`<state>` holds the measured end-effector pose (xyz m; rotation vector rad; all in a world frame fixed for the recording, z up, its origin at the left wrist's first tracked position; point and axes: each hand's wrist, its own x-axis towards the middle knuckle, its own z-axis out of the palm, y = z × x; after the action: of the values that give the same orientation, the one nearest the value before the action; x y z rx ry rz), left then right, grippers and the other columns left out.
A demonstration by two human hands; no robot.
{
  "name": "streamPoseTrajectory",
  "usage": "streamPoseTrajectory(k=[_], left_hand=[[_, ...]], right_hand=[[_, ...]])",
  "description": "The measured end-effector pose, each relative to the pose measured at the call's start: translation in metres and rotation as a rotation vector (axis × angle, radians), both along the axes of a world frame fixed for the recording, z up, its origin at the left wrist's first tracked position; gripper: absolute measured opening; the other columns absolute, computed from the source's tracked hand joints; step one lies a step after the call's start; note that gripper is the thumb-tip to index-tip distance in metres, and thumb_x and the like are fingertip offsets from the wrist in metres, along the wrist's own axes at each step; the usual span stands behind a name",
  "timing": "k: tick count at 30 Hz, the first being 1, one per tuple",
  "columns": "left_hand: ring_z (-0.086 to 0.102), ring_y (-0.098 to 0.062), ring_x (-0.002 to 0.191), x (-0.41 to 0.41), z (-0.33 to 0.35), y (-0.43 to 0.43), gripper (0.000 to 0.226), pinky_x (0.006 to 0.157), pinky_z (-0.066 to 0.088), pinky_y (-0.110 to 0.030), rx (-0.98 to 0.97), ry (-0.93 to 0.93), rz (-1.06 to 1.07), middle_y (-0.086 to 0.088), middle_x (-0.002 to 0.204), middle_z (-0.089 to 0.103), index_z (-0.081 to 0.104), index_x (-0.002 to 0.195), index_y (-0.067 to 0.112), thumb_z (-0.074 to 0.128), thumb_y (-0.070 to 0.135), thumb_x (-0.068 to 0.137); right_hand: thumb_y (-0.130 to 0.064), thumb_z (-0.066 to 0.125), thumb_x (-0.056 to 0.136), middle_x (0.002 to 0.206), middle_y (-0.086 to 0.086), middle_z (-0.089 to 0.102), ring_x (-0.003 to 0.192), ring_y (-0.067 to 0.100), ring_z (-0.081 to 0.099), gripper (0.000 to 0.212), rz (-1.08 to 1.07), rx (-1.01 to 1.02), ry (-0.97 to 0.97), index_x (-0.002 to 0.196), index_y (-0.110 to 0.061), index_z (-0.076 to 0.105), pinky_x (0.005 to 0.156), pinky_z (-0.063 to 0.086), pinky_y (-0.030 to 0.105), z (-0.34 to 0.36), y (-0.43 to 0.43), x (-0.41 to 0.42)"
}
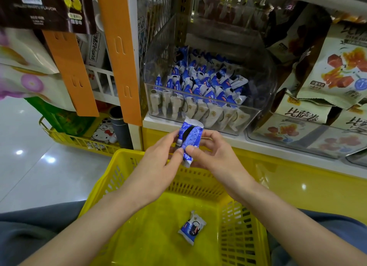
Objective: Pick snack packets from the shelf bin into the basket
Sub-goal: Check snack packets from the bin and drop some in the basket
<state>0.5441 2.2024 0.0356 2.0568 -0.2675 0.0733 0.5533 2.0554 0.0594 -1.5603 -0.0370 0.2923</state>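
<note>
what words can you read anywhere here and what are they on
"FLAVOR" on the dark bag hanging top left; the words before it are blurred.
"STICKS", cut by the frame edge, on the same bag.
"比萨卷" on the cream bag at right.
Held packet, bin packets, basket packet: print too small to read.

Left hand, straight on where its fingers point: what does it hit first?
The left hand pinches the blue packet; straight on, it would likely meet the right hand gripping the same packet, depth unclear.
</note>
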Motion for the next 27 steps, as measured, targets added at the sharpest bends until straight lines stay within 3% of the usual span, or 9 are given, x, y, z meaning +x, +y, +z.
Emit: streamPoseTrajectory(k=[3, 7, 10, 14, 17, 23, 27], left_hand=[[0.048, 0.005, 0.102, -0.002, 0.001, 0.001, 0.043, 0.079, 0.035, 0.003, 0.09, -0.009, 0.015, 0.017, 0.119, 0.051, 0.035, 0.139, 0.031, 0.038, 0.023, 0.097], [0.057, -0.004, 0.085, -0.008, 0.005, 0.001, 0.037, 0.066, 0.047, -0.02, 0.173, -0.034, 0.038, 0.008, 0.108, 0.06, 0.029, 0.133, 0.037, 0.033, 0.029, 0.097], [0.059, -0.014, 0.091, -0.009, 0.009, 0.001, 0.037, 0.071, 0.049, -0.032, 0.269, -0.127, 0.071, 0.002, 0.111, 0.062, 0.032, 0.135, 0.03, 0.033, 0.031, 0.097], [0.056, -0.015, 0.103, -0.009, 0.01, 0.0, 0.04, 0.071, 0.041, -0.022, 0.4, -0.265, 0.087, 0.002, 0.122, 0.058, 0.037, 0.136, 0.022, 0.035, 0.028, 0.097], [0.055, -0.014, 0.104, -0.009, 0.01, -0.002, 0.039, 0.069, 0.035, -0.019, 0.445, -0.271, 0.078, 0.002, 0.122, 0.058, 0.038, 0.135, 0.02, 0.034, 0.029, 0.097], [0.06, -0.017, 0.087, -0.006, 0.009, 0.002, 0.038, 0.058, 0.032, -0.021, 0.523, -0.301, 0.056, -0.001, 0.099, 0.065, 0.049, 0.121, 0.016, 0.028, 0.035, 0.095], [0.061, -0.024, 0.077, -0.002, 0.007, 0.006, 0.033, 0.054, 0.038, -0.029, 0.532, -0.298, 0.059, -0.004, 0.087, 0.065, 0.054, 0.108, 0.012, 0.031, 0.031, 0.094]], right_hand=[[-0.009, 0.066, 0.082, 0.108, 0.007, 0.061, 0.079, 0.011, 0.067, 0.042, 0.032, -0.078, -0.065, 0.119, -0.013, 0.047, 0.065, 0.057, 0.023, -0.005, 0.003, -0.001], [-0.014, 0.065, 0.084, 0.109, 0.004, 0.062, 0.091, 0.016, 0.066, 0.037, 0.056, -0.166, -0.134, 0.114, -0.025, 0.048, 0.069, 0.057, 0.027, -0.01, 0.005, -0.001], [-0.013, 0.064, 0.085, 0.105, -0.005, 0.062, 0.088, 0.013, 0.065, 0.033, 0.069, -0.194, -0.198, 0.105, -0.033, 0.047, 0.067, 0.055, 0.025, -0.01, 0.005, -0.001], [-0.019, 0.056, 0.09, 0.105, -0.009, 0.061, 0.087, 0.009, 0.065, 0.021, 0.06, -0.132, -0.199, 0.104, -0.032, 0.047, 0.073, 0.056, 0.027, -0.01, 0.006, -0.004], [-0.019, 0.054, 0.091, 0.106, -0.003, 0.062, 0.084, 0.006, 0.064, 0.016, 0.04, -0.1, -0.16, 0.102, -0.029, 0.047, 0.067, 0.053, 0.02, -0.012, 0.007, -0.004], [-0.031, 0.058, 0.085, 0.099, -0.005, 0.064, 0.084, 0.011, 0.066, 0.02, 0.063, -0.187, -0.204, 0.1, -0.03, 0.047, 0.067, 0.055, 0.025, -0.017, 0.007, -0.006], [-0.031, 0.058, 0.087, 0.099, -0.014, 0.062, 0.085, 0.006, 0.065, 0.018, 0.082, -0.278, -0.278, 0.098, -0.036, 0.045, 0.068, 0.055, 0.024, -0.017, 0.007, -0.006]])
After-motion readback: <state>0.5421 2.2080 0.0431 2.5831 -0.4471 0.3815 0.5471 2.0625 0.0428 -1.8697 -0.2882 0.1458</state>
